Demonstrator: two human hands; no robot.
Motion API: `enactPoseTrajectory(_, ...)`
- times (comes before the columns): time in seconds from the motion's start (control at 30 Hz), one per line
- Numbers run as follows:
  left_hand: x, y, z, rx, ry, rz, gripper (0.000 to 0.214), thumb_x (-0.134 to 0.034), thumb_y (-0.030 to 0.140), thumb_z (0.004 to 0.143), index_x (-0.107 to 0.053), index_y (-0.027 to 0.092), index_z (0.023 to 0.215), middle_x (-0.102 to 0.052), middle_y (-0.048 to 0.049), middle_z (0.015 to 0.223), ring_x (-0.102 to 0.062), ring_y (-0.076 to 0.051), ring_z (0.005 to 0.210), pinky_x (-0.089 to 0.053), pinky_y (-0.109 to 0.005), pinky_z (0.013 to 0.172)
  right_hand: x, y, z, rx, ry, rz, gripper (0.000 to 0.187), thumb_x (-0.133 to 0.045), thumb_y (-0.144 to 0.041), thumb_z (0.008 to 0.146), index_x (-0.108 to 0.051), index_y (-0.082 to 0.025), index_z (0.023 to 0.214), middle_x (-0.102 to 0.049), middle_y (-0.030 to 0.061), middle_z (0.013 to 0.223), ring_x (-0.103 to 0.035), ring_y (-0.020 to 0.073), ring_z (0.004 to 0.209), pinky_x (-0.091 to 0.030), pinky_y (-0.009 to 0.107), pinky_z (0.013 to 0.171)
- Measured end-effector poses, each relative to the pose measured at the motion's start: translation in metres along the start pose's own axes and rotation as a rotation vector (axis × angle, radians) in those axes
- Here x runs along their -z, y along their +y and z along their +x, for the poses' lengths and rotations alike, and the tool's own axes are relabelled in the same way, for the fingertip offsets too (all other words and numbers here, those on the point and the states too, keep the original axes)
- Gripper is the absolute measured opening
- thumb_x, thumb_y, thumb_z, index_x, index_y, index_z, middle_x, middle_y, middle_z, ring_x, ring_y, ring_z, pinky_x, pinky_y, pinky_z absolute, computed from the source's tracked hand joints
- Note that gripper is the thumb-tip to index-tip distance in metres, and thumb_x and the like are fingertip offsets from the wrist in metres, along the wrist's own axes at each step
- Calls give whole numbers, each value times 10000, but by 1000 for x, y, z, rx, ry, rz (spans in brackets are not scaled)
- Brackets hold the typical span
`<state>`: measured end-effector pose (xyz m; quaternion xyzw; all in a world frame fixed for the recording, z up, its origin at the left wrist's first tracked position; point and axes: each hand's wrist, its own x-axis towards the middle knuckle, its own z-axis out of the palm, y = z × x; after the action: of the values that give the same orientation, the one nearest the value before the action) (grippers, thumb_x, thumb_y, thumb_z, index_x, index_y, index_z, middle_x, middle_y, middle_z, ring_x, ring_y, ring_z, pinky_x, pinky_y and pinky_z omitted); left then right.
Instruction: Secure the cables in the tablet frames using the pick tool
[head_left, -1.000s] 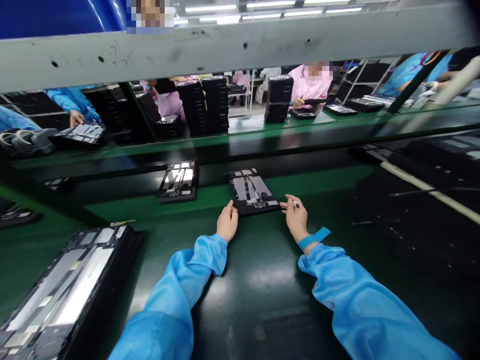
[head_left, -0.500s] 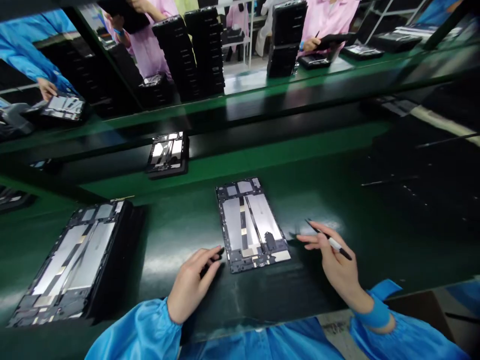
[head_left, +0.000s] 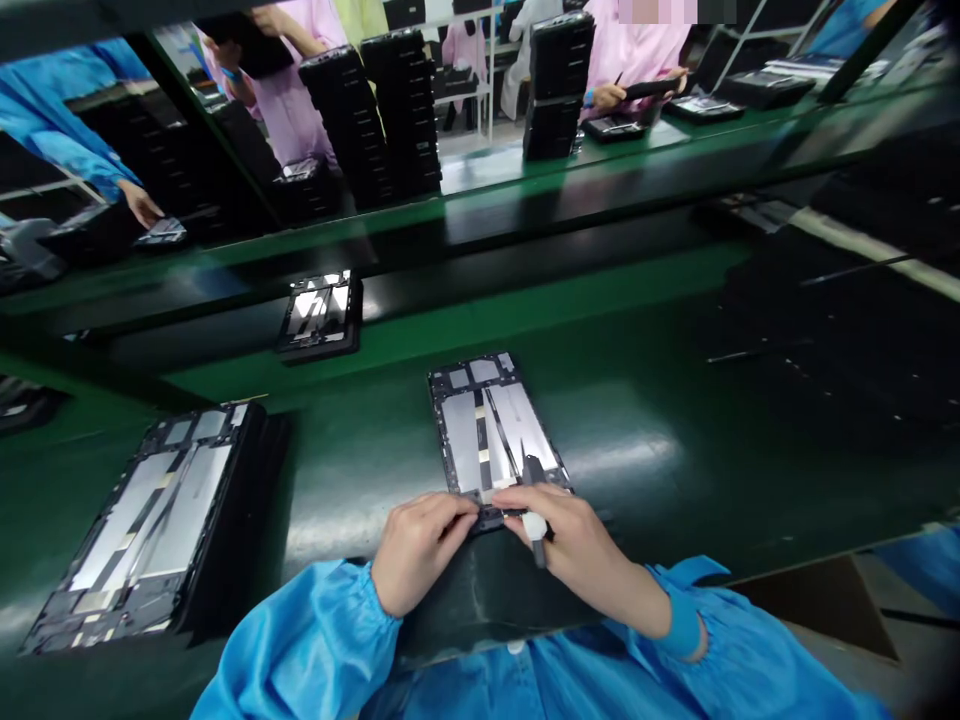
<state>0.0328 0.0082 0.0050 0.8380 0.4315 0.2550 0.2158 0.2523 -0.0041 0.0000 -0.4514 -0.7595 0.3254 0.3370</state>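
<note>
An opened tablet (head_left: pixel 459 425), its silver batteries and dark ribbon cables showing, lies on the dark green bench. My left hand (head_left: pixel 420 545) is closed at its lower left edge, thumb and fingertips together against the frame. Over the lower right part, my right hand (head_left: pixel 585 535) has its fingertips on the tablet near the bottom connectors. Tucked in that hand is a slim black pointed tool with a white band (head_left: pixel 534 526), which looks like tweezers; its tip points away from me over the tablet. My fingers hide most of the tablet's bottom end.
To the left stands a stack of similar opened tablets (head_left: pixel 150 510). Another small stack (head_left: pixel 319 312) sits farther back, below a raised shelf (head_left: pixel 480 225). Black material and thin rods (head_left: pixel 739 355) lie at right. Beyond the shelf, co-workers handle tablets beside tall black stacks (head_left: pixel 401 115).
My right hand has moved left from beside the tablet onto its lower end, bringing the tool along. My left hand has shifted slightly right and now touches the lower edge.
</note>
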Motion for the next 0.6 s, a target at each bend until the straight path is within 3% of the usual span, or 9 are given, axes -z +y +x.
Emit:
enactPoseTrajectory(0.13, -9, 4, -14, 175, 42, -205, 129, -559, 255, 939, -669, 212, 886, -656, 20, 727, -587, -104, 595, -468, -204, 559, -13, -3, 11, 57, -50, -32, 232, -575, -94, 885, -677, -235, 1039, -750, 46, 939, -685, 234, 852, -543, 365, 745)
enactPoseTrajectory(0.23, -15, 3, -17, 231, 78, -261, 113, -575, 259, 925, -676, 211, 940, -652, 16, 730, -558, -95, 565, -460, -196, 529, -19, -2, 16, 64, -16, -12, 175, -583, -109, 888, -673, -221, 987, -748, 42, 879, -686, 229, 825, -530, 357, 732)
enactPoseTrajectory(0.37, -15, 1, -16, 172, 104, -209, 159, -594, 291, 927, -669, 223, 1049, -669, -20, 846, -585, -114, 643, -501, -225, 609, -21, -1, 17, 60, 19, 0, 161, -567, -137, 902, -663, -231, 992, -750, 40, 887, -696, 222, 822, -532, 351, 736)
enactPoseTrajectory(0.6, -13, 1, -16, 113, 98, -136, 123, -580, 282, 942, -682, 222, 906, -664, -18, 834, -634, -152, 789, -508, -259, 707, -14, -2, 18, 40, -51, 46, 172, -595, -131, 882, -645, -237, 1009, -748, 20, 856, -689, 226, 848, -521, 357, 771)
